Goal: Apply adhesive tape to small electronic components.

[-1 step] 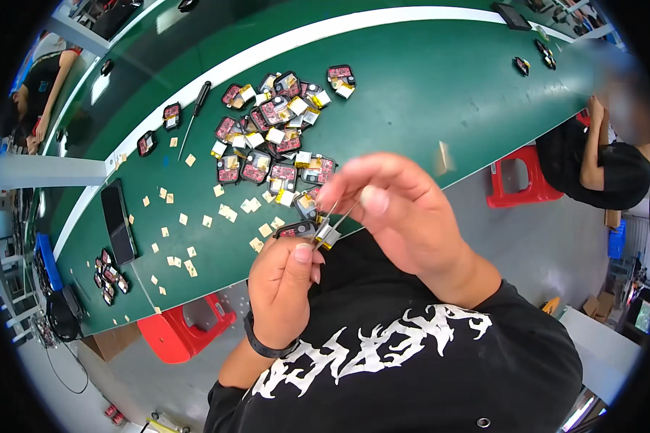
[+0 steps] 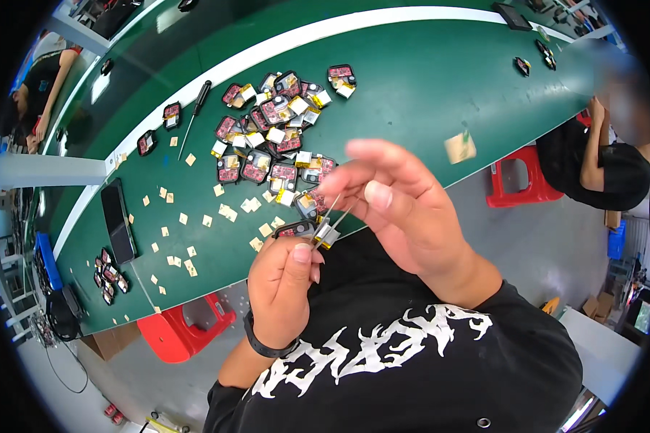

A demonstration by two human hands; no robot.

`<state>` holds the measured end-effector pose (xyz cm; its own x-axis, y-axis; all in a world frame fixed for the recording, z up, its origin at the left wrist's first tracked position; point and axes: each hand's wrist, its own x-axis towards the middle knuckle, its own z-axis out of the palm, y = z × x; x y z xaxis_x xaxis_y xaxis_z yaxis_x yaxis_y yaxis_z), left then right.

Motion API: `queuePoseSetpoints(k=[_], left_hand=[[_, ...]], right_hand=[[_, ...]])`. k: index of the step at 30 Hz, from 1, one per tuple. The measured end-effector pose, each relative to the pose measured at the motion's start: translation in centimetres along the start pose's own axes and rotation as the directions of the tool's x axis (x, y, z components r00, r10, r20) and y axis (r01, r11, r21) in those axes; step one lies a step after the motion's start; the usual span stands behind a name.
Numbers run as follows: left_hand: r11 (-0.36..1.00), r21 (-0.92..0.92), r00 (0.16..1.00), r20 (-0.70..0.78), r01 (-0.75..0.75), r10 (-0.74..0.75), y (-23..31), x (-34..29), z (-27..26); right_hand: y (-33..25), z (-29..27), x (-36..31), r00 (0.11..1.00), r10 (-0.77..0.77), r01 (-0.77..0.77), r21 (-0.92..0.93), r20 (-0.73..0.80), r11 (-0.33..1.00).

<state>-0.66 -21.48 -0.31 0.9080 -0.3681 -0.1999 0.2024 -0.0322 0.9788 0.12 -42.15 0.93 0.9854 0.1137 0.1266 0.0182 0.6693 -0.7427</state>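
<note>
My left hand (image 2: 282, 289) is closed, thumb and fingertips pinching a small silver battery pouch with yellow tape (image 2: 326, 233). Against its fingers sits a dark-cased circuit module (image 2: 295, 229), partly covered. Just above and to the right, my right hand (image 2: 412, 209) has curved fingers with the thumb apart. Two thin metal prongs (image 2: 332, 213), like tweezers, run between both hands; which hand bears them is hard to make out. A small beige square (image 2: 461, 147), slightly blurred, shows to the right of my right hand.
On the green table, a pile of black-cased red circuit modules (image 2: 274, 112) lies beyond my hands. Scattered beige squares (image 2: 227, 213), a dark phone (image 2: 118, 220) and a screwdriver (image 2: 195, 115) lie to the left. Red stools (image 2: 184, 332) stand alongside; another person (image 2: 607, 159) sits at right.
The beige square has moved right and slightly up, and appears larger and sharper. My right hand's fingers have lifted and spread a little. The left hand stays put.
</note>
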Motion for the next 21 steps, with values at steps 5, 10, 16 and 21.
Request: queuePoseSetpoints(k=[5, 10, 16, 21], left_hand=[[0.999, -0.006, 0.998, 0.038, -0.044, 0.045, 0.0, 0.1, -0.1], [0.987, -0.06, 0.989, 0.017, -0.148, 0.15, -0.6, 0.9, 0.1], [0.982, -0.168, 0.987, -0.149, -0.081, 0.056, 0.4, 1.3, -0.3], [0.956, -0.282, 0.992, -0.109, -0.085, 0.056, 0.1, 1.3, -1.0]], right_hand=[[0.8, 1.6, -0.7, 0.974, 0.177, -0.195, -0.129, -0.141, 0.972], [0.6, 1.6, -0.7, 0.993, -0.067, 0.043, -0.232, -0.099, 0.972], [-0.9, 1.0, -1.2, 0.998, 0.026, -0.055, -0.52, -0.064, 0.853], [0.7, 2.3, -1.1, 0.999, 0.033, 0.008, -0.921, 0.023, 0.388]])
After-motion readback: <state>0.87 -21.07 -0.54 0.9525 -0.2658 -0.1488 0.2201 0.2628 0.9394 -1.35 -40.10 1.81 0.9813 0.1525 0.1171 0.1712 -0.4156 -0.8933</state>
